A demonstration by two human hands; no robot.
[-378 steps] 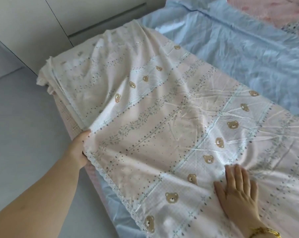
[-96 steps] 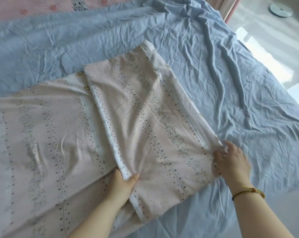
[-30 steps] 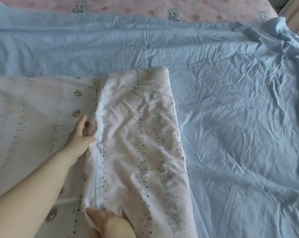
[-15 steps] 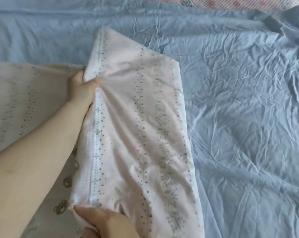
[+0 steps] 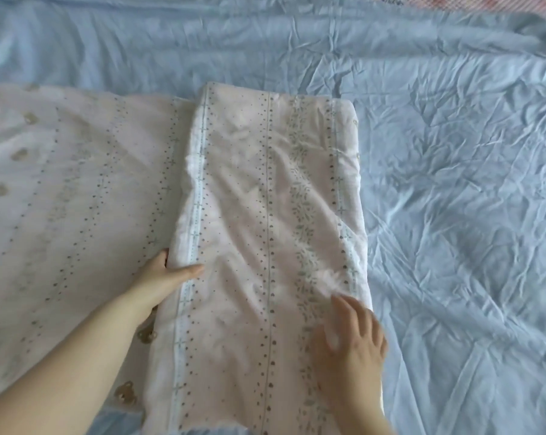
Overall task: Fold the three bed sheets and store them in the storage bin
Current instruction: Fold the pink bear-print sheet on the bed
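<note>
Left hand point(image 5: 165, 274) pinches with thumb on top; right hand point(image 5: 353, 337), blurred, seemingly lies flat.

— What is lying around the work area?

— A bed point(image 5: 453, 403) is filling the whole view; no wall, floor or window is showing.

— And at the far side?

— A pink checked cover point(image 5: 485, 1) with small blurred figures is peeking in along the top right edge.

— How is the light?

— Soft, even daylight is falling across everything, casting only faint shadows.

Bare forearms (sleeveless), hands point(image 5: 353, 340) ringless.
</note>
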